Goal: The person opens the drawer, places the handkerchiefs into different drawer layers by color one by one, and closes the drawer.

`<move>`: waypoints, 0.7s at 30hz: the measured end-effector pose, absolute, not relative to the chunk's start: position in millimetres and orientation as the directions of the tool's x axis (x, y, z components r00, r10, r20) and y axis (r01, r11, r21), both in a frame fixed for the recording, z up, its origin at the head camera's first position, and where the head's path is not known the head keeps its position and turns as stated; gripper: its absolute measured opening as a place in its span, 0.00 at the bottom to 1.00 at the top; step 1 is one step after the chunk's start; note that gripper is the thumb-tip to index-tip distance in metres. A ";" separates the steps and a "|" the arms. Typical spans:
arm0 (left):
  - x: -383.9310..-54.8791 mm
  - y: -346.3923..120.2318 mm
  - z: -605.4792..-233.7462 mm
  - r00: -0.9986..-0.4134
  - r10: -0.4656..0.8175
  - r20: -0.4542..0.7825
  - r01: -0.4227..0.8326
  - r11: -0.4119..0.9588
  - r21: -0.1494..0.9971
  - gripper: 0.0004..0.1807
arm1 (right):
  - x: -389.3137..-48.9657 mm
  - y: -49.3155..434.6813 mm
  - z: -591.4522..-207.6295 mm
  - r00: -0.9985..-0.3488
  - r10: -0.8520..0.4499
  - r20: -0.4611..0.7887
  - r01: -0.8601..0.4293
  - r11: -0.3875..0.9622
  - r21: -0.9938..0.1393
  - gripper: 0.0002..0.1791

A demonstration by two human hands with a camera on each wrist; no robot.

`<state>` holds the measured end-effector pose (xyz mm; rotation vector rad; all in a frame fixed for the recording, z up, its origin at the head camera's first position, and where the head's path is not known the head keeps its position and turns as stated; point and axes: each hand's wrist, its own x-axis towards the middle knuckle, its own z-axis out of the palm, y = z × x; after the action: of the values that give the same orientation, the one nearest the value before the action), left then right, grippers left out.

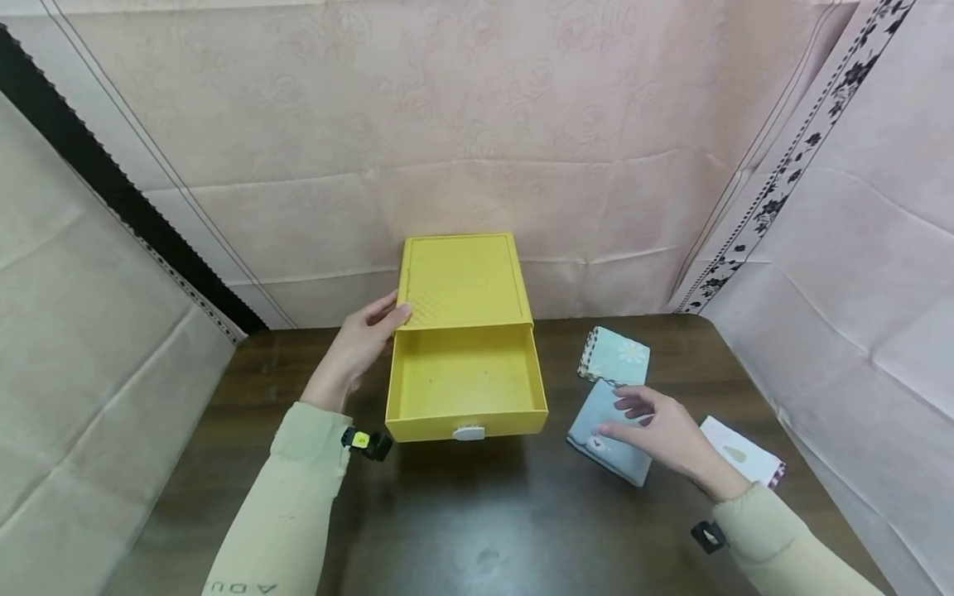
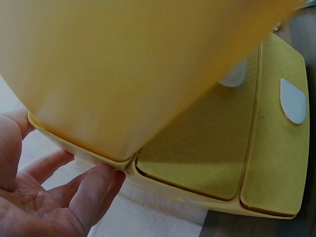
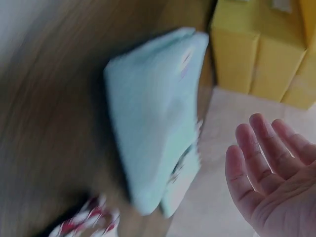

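Blue cloth (image 1: 607, 451) lies right of the yellow box (image 1: 464, 281) under my empty right hand (image 1: 666, 426), fingers parted, while my left hand (image 1: 363, 341) is spread against the box's left side, likely steadying its pulled-out drawer (image 1: 465, 379).

the drawer unit (image 1: 460, 283) is yellow, its handle (image 1: 469, 433) white. at right, the far cloth (image 1: 615, 361) is mint with a white flower (image 1: 633, 353), the nearer cloth (image 1: 599, 426) pale blue, the rightmost cloth (image 1: 734, 447) white with red-and-white edging (image 1: 778, 474); the table (image 1: 477, 530) is brown.
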<state>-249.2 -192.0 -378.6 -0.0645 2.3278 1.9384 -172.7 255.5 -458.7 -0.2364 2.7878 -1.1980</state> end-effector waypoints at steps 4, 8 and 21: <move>-248.8 -191.6 -378.4 -0.993 0.039 -0.111 -0.103 0.179 0.979 0.40 | -183.9 272.2 -468.0 -0.985 -0.162 -0.065 -0.070 0.710 -0.700 0.44; -248.5 -191.1 -378.5 -0.992 0.039 -0.121 -0.112 0.179 0.977 0.39 | -194.3 282.5 -477.1 -0.985 -0.149 -0.093 -0.051 0.749 -0.660 0.49; -250.0 -190.8 -378.8 -0.993 0.041 -0.113 -0.105 0.160 0.982 0.39 | -225.6 290.3 -491.7 -0.980 -0.129 -0.155 -0.022 0.832 -0.555 0.53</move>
<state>-250.0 -190.8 -378.8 -0.0636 2.3033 1.9653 -225.6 290.3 -491.7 -0.1177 2.8270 -0.8528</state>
